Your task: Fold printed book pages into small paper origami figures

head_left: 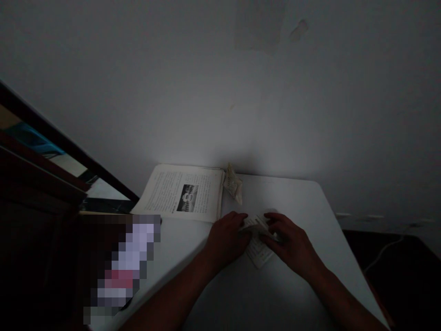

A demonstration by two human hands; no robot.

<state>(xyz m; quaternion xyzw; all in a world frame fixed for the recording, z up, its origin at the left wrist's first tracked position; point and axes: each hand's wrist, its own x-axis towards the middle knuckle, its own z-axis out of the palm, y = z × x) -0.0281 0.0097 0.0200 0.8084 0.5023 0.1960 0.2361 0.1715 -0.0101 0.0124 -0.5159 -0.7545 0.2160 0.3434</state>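
Observation:
Between my hands, over the white table, is a folded sheet of printed paper with one corner pointing toward me. My left hand pinches its left side, thumb and fingers closed on a raised fold. On the right side, my right hand grips the paper with bent fingers, the thumb below and the index finger above. Part of the folds is hidden behind the fingers. Beyond my left hand a folded paper piece of printed paper stands by the wall, next to a stack of printed pages.
The white table has rounded corners and stands against a pale wall. At its left edge lies a pixelated, phone-like object. A dark-framed opening is on the left. A thin pale cable runs at the right over something dark.

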